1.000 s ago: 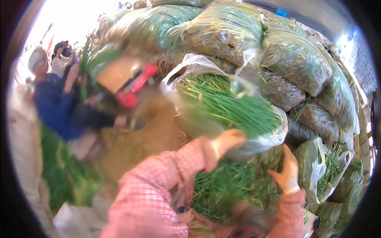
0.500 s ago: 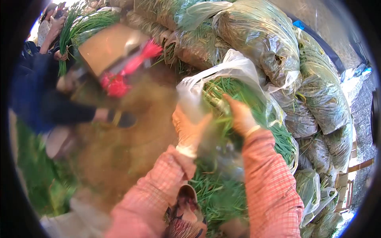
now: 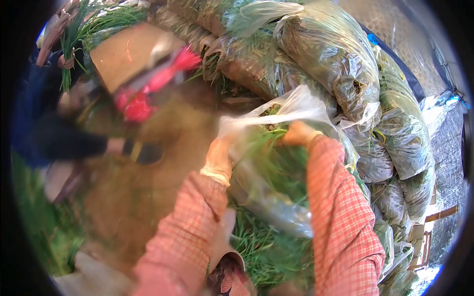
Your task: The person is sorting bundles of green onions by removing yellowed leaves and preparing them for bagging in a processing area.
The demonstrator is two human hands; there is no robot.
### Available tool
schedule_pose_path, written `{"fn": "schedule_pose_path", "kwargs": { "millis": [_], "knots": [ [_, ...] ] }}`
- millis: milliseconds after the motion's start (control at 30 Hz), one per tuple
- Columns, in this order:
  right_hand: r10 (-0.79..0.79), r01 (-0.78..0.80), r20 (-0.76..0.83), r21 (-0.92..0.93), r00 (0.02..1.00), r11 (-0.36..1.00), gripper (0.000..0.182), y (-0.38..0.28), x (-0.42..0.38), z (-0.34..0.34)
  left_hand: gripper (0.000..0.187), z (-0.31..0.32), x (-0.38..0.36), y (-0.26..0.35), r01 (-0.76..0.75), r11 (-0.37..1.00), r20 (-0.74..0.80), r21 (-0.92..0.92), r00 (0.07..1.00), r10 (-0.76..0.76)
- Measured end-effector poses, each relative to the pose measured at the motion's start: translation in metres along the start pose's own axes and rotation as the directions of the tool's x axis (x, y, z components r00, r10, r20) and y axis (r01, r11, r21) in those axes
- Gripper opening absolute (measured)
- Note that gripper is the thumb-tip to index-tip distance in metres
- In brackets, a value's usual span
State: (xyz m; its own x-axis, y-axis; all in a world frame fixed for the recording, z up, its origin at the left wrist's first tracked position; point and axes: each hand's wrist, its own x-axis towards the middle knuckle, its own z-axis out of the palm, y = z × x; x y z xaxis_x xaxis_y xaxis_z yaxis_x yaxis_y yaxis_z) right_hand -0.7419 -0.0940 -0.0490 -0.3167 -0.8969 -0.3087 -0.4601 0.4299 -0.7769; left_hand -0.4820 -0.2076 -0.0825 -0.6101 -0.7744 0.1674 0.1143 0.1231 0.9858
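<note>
A clear plastic bag (image 3: 276, 118) full of long thin spring onions (image 3: 289, 167) lies in front of me. At the left side of its mouth, my left hand (image 3: 219, 154) in an orange-tan glove is closed on the plastic; its fingertips are blurred and partly hidden. My right hand (image 3: 297, 134), gloved the same way, reaches under the bag's rim and is closed around a bunch of spring onions near their pale stem ends. Part of its fingers is hidden by the leaves and film. More loose greens (image 3: 266, 246) lie below the bag, between my forearms.
Stuffed plastic bags (image 3: 335, 64) are piled behind and to the right. Left of me, a co-worker's dark sleeve (image 3: 69, 138) reaches over the brown ground. A cardboard piece (image 3: 133, 52) and pink ties (image 3: 168, 74) lie beyond. Another person holds greens (image 3: 74, 39) at upper left.
The bag's rim has come down over the stalks. My left hand has moved slightly left and closed on the plastic; my right hand has gone further under the rim.
</note>
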Motion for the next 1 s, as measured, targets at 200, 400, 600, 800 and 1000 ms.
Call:
{"fn": "schedule_pose_path", "kwargs": {
  "millis": [200, 400, 600, 800, 1000],
  "knots": [
    [0.033, -0.009, 0.118, -0.198, 0.992, 0.98, 0.05, -0.094, -0.041, 0.017, 0.036, 0.0, 0.012, -0.002, -0.239, 0.841, 0.099, 0.486, 0.971, 0.218],
    [-0.069, 0.071, 0.026, -0.081, 0.997, 0.994, 0.051, -0.119, -0.086, 0.024, 0.026, -0.005, 0.018, 0.011, 0.165, 0.962, 0.28, -0.219, 0.955, -0.1],
    [0.036, -0.056, -0.091, -0.231, 0.995, 0.971, 0.067, -0.148, -0.08, 0.045, 0.019, 0.02, 0.018, 0.002, 0.501, 0.302, 0.387, -0.811, 0.847, -0.366],
    [0.04, -0.063, -0.083, -0.286, 0.996, 0.956, 0.069, -0.182, -0.081, 0.055, 0.025, 0.001, 0.004, 0.066, -0.181, 0.983, 0.382, -0.036, 0.906, 0.181],
    [-0.049, -0.031, -0.19, -0.397, 0.981, 0.917, 0.061, -0.151, -0.063, 0.056, 0.026, 0.011, -0.002, 0.081, -0.165, 0.973, 0.292, -0.162, 0.934, 0.207]
  ]
}}
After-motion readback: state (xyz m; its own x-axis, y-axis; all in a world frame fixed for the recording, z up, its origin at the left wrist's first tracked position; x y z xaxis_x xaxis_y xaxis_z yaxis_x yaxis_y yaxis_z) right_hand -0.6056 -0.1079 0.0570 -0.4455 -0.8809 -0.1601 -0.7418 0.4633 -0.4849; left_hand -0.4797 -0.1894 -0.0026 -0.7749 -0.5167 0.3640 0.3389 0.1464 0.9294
